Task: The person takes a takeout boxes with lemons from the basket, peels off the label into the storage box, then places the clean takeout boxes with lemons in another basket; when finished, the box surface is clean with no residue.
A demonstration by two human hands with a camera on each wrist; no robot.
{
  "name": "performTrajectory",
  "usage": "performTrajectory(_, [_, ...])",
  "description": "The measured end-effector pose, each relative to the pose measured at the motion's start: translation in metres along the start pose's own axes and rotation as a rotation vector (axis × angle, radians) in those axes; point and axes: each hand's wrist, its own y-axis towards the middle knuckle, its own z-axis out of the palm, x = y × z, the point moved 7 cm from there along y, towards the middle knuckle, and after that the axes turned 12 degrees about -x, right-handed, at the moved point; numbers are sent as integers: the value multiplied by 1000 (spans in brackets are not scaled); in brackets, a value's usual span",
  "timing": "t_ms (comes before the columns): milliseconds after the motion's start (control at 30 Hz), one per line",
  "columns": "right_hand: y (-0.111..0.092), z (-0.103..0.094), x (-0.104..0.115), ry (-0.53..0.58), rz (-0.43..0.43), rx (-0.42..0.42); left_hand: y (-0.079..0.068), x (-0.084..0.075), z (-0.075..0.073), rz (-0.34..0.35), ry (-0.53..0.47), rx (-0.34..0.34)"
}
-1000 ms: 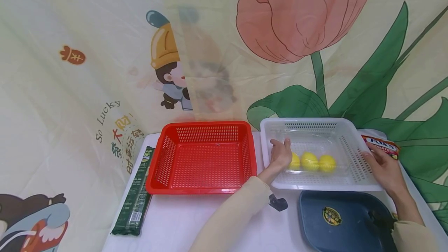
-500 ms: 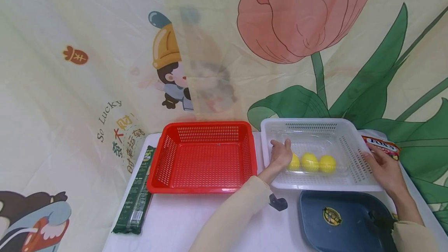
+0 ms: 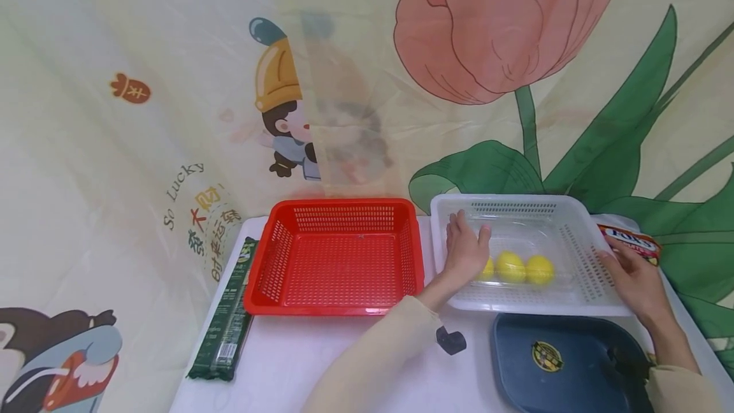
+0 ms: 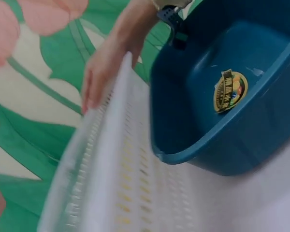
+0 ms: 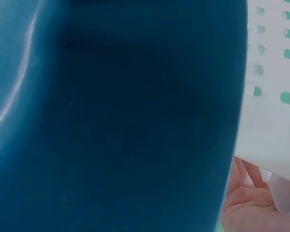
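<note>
A white plastic basket (image 3: 590, 279) stands at the right of the table. In it lies a clear plastic box (image 3: 524, 228) with yellow balls (image 3: 510, 267), the leftmost partly covered by my left hand. My left hand (image 3: 467, 250) is over the basket's left part, beside the balls, its fingers extended and apart from the thumb. At the basket's right end my right hand (image 3: 639, 276) holds the rim. The left wrist view shows that right hand (image 4: 106, 67) at the basket's corner, and in the right wrist view its palm (image 5: 251, 208) is close under the rim.
A red basket (image 3: 338, 273) stands left of the white one, a green packet (image 3: 226, 317) along its left side. In front of the white basket is a dark blue basin (image 3: 527, 336). A Fox's sweets bag (image 3: 633, 244) lies behind my right hand.
My left hand has lifted a little and shifted right, its fingers now straighter. My right hand keeps its place on the white basket's rim. The head view has turned slightly left.
</note>
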Motion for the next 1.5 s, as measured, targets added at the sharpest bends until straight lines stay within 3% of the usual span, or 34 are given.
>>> performTrajectory(200, [1, -5, -6, -7, 16, -7, -20, -27, -26, 191, -14, 57])
performTrajectory(367, [1, -7, -9, 2, 33, -12, -38, -41, -58, 313, -36, 87])
performTrajectory(500, [0, -6, -10, -2, 48, -11, -45, -38, -95, 387, 6, 39])
performTrajectory(600, [0, -5, -10, -10, 50, -9, -48, -28, -126, 416, 66, -25])
performTrajectory(833, [2, -3, -6, 3, 40, 0, -57, 22, -195, 387, 240, -149])
performTrajectory(1000, [1, -4, -3, -8, 28, -3, -73, 64, -228, 328, 406, -227])
performTrajectory(1133, [-1, -11, 0, -76, -6, -32, -82, 88, -240, 279, 461, -249])
performTrajectory(1300, [-6, -19, 8, -144, -37, -81, -84, 101, -243, 254, 482, -250])
performTrajectory(1500, [-21, -15, 48, -137, -243, -199, -82, 105, -244, 248, 499, -260])
